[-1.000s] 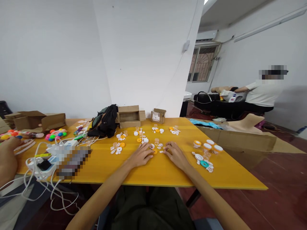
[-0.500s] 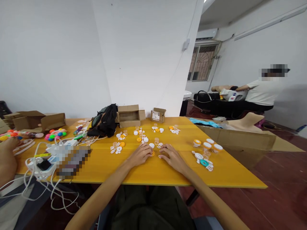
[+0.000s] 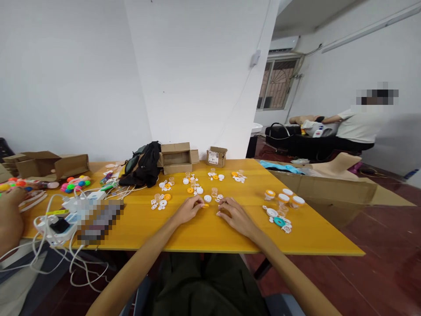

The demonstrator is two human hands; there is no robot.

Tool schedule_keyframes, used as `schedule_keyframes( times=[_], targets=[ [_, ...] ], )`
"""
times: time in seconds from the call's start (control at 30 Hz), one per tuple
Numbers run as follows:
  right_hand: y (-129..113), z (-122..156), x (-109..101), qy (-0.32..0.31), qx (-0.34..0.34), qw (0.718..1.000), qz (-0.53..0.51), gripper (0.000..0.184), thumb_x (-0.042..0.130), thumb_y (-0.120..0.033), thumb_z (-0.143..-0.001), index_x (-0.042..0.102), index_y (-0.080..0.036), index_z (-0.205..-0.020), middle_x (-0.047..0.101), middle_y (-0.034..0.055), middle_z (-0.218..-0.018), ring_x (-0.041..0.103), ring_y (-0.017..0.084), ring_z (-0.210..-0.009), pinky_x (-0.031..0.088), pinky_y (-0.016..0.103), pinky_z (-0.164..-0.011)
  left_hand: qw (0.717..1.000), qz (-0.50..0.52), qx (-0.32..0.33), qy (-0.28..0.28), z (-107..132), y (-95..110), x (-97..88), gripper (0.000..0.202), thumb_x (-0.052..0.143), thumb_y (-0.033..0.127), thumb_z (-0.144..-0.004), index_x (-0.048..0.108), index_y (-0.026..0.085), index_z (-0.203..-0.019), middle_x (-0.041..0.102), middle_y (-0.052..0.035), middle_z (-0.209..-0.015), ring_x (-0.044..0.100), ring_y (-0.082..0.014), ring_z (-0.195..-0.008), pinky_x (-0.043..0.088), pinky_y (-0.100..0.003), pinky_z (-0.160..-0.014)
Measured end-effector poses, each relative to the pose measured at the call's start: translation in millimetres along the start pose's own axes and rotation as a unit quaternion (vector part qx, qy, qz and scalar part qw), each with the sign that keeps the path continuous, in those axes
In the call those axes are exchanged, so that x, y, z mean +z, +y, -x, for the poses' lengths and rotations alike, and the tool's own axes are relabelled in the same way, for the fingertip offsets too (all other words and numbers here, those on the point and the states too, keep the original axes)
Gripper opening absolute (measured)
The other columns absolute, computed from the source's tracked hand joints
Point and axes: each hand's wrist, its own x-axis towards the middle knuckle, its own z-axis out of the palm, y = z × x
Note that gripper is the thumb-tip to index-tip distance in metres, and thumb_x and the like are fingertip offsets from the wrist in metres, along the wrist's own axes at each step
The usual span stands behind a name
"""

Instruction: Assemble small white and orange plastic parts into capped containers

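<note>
— The yellow table (image 3: 217,237) runs up to a pale wall (image 3: 204,79), dotted with small heaps of plastic parts (image 3: 163,203). Which one's being handled?

— The orange disc (image 3: 205,205), near the middle. It's edge-on at the fingertips of the left hand (image 3: 192,210); thumb and fingers look closed on it.

— And the right hand (image 3: 235,215)?

— Just across a gap, curled, thumb and fingertips a little apart. I see nothing in it, though I can't rule out something tiny.

— So what step is this?

— Handling a single loose part, I'd judge; nothing looks joined to it. The next move calls for a light, steady pinch on that thin rim, and fine fingertip work from the right, since everything close by is small.

— Close by meaning?

— The white disc (image 3: 207,198) just beyond, then the clear cup (image 3: 214,192), with white gears (image 3: 219,198) beside it, near the right fingertips.

— And further out?

— A teal ring (image 3: 279,221) off to the right, lidded jars (image 3: 283,198) behind it. An open cardboard box (image 3: 177,168) and a black bag (image 3: 148,169) at the back; another person's hand (image 3: 12,202) at the left end.
</note>
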Motion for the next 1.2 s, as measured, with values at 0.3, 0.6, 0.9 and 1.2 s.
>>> schedule_keyframes(
  times=[0.3, 0.6, 0.9, 1.2],
  targets=[
    [-1.0, -4.2, 0.3, -0.013, -0.019, 1.000, 0.001, 0.011, 0.054, -0.023, -0.091, 0.063, -0.024, -0.086, 0.063, 0.0073, -0.103, 0.061, 0.022, -0.099, 0.051, 0.038, -0.089, 0.997, 0.031, -0.042, 0.061, -9.3, -8.9, 1.8, 0.009, 0.055, 0.022, -0.083, 0.063, 0.020, -0.082, 0.069, -0.0014, -0.080, 0.063, -0.0170, -0.075, 0.049, -0.028, -0.074],
    [-0.8, -22.4, 12.0, -0.015, -0.035, 0.999, 0.025, 0.017, 0.052, -0.027, -0.093, 0.065, -0.024, -0.083, 0.062, 0.0067, -0.090, 0.059, 0.023, -0.090, 0.050, 0.038, -0.080, 0.998, -0.020, -0.031, 0.053, -8.5, -9.6, -1.0, 0.012, 0.060, 0.025, -0.081, 0.069, 0.020, -0.089, 0.070, -0.0029, -0.083, 0.064, -0.0190, -0.079, 0.051, -0.032, -0.079],
    [-17.7, -27.0, 23.3, -0.047, -0.074, 0.996, 0.000, 0.016, 0.055, -0.027, -0.093, 0.069, -0.024, -0.085, 0.065, 0.0042, -0.087, 0.061, 0.019, -0.086, 0.049, 0.032, -0.079, 0.998, 0.008, -0.027, 0.054, -10.4, -16.4, 0.1, 0.017, 0.070, 0.024, -0.074, 0.070, 0.019, -0.090, 0.067, -0.0032, -0.085, 0.061, -0.0189, -0.081, 0.050, -0.033, -0.080],
    [-47.8, -68.2, 67.2, -0.050, -0.034, 0.998, 0.025, 0.010, 0.061, -0.021, -0.088, 0.069, -0.022, -0.083, 0.067, 0.0071, -0.093, 0.065, 0.022, -0.088, 0.050, 0.033, -0.076, 0.959, 0.174, -0.099, 0.200, -8.0, -19.3, -19.9, 0.033, 0.078, 0.038, -0.064, 0.060, 0.019, -0.083, 0.071, -0.0054, -0.092, 0.067, -0.0205, -0.089, 0.051, -0.033, -0.082]
  ],
)
